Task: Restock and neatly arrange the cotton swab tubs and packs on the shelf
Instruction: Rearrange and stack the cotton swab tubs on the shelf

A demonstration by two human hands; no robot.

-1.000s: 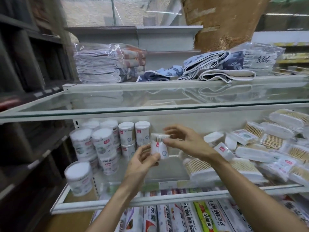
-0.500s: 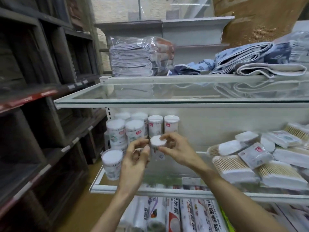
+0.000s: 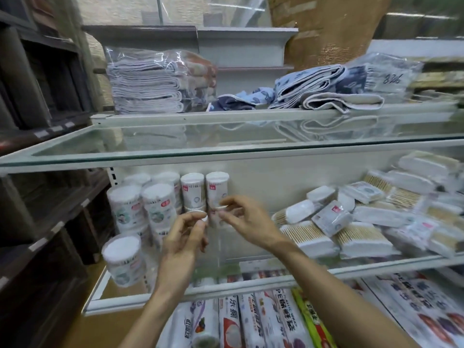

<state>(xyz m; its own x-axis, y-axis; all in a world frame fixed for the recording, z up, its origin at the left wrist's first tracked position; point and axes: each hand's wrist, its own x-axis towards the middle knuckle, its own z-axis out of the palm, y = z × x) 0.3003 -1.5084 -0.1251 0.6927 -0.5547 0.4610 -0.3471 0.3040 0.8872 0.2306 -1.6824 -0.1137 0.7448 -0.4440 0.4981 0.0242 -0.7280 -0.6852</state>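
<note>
Between my two hands stands a small white cotton swab tub (image 3: 214, 218), blurred, on the glass shelf (image 3: 251, 285) in front of two stacked small tubs (image 3: 217, 188). My left hand (image 3: 184, 237) grips it from the left with curled fingers, and my right hand (image 3: 247, 219) pinches its top edge from the right. Larger tubs (image 3: 158, 205) are stacked to the left, with one (image 3: 122, 257) at the front corner. Flat packs of swabs (image 3: 310, 238) lie heaped on the right half of the shelf.
An upper glass shelf (image 3: 226, 151) juts out just above my hands, with folded towels (image 3: 150, 84) behind it. Rolls of plastic wrap (image 3: 253, 322) fill the shelf below. Dark wooden shelving (image 3: 37, 172) stands on the left.
Both hands have carried the small tub forward and down from mid-air to the back of the shelf, in front of the stacked small tubs. The camera has swung right again.
</note>
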